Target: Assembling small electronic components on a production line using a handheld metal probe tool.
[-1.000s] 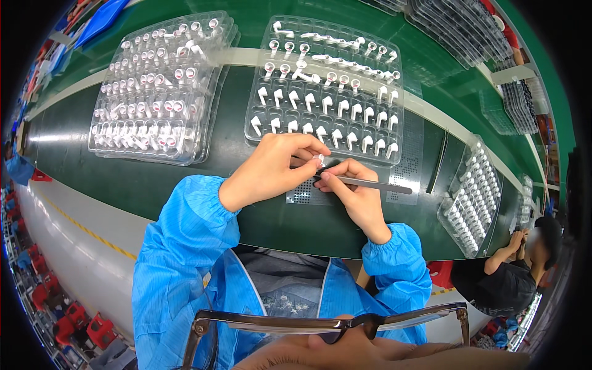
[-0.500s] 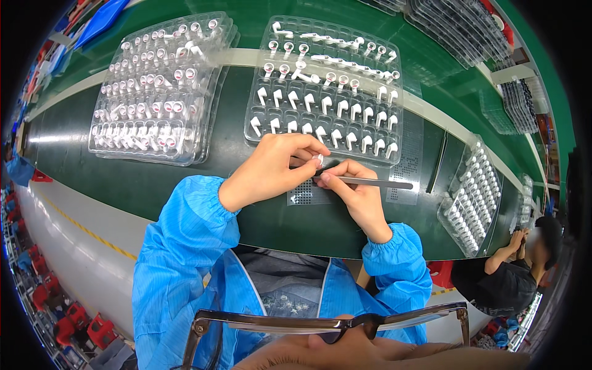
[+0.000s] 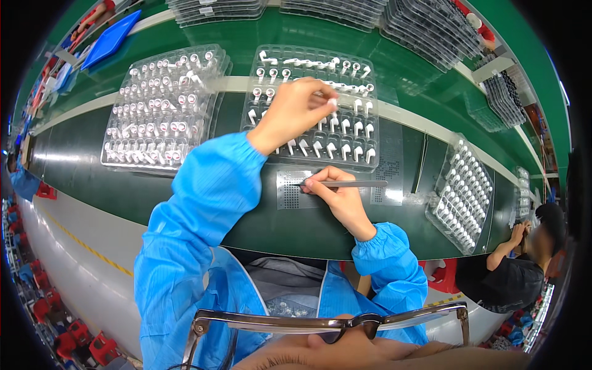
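Note:
My left hand (image 3: 288, 111) is over the middle clear tray (image 3: 345, 164), its fingers pinching a white earbud (image 3: 333, 103). White stemmed earbuds (image 3: 345, 150) lie in rows in that tray, and my hand and sleeve cover part of them. Closer to me, my right hand (image 3: 338, 194) grips a pair of dark tweezers (image 3: 367, 184), tips pointing left. The tips are over a translucent sheet (image 3: 288, 202) marked with small dark dots, lying flat on the green table. Whether the tips hold a dot is too small to tell.
A stack of clear trays (image 3: 132, 165) filled with earbuds stands on the left; another filled tray (image 3: 459, 191) is at right. A second dotted sheet (image 3: 387, 196) and a dark thin strip (image 3: 421, 163) lie between. More trays (image 3: 425, 31) are stacked behind. A person (image 3: 505, 271) sits far right.
My left hand has lifted away from the tweezers toward the middle tray with the earbud. The right hand has shifted slightly left, tweezers now over the dotted sheet. The view has tilted up somewhat.

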A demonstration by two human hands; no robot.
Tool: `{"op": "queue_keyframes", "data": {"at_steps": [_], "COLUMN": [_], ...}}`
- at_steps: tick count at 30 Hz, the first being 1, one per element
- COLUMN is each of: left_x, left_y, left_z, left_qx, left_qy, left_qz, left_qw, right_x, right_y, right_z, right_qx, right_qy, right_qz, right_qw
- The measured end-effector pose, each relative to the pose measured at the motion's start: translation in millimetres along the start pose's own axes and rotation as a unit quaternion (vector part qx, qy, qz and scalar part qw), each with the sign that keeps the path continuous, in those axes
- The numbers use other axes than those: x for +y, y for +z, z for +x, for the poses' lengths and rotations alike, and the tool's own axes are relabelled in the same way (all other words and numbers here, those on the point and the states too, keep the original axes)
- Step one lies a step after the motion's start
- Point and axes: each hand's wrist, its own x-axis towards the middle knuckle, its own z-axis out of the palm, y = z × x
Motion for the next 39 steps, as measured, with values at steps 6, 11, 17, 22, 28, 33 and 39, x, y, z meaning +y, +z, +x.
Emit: {"op": "queue_keyframes", "data": {"at_steps": [6, 11, 17, 22, 28, 33, 39], "left_x": [-24.3, -36.1, -36.6, -33.6, -38.7, -38.7, -35.6], "left_y": [23.9, 30.2, 29.1, 18.4, 1.3, 6.9, 10.1], "left_z": [43.6, 44.9, 46.2, 42.9, 42.0, 43.0, 44.5], "left_qx": [-0.012, -0.001, -0.015, 0.003, -0.054, -0.056, -0.068], "left_qy": [0.117, 0.196, 0.183, 0.166, 0.181, 0.199, 0.231], "left_qz": [0.270, 0.324, 0.338, 0.346, 0.370, 0.371, 0.381], "left_qw": [0.956, 0.925, 0.923, 0.923, 0.910, 0.905, 0.893], "right_x": [1.9, -2.3, -0.3, 0.1, 1.0, 0.4, -1.9], "right_y": [0.5, 0.4, -0.3, -1.9, -0.3, -0.9, -0.5], "right_z": [2.6, 1.8, 2.4, 2.5, 3.1, 3.2, 2.3], "right_qx": [-0.002, -0.013, -0.017, -0.015, -0.017, -0.017, -0.020], "right_qy": [-0.010, -0.007, -0.011, -0.005, -0.008, -0.006, -0.003], "right_qz": [-0.015, -0.037, -0.038, -0.046, -0.045, -0.044, -0.048], "right_qw": [1.000, 0.999, 0.999, 0.999, 0.999, 0.999, 0.999]}}
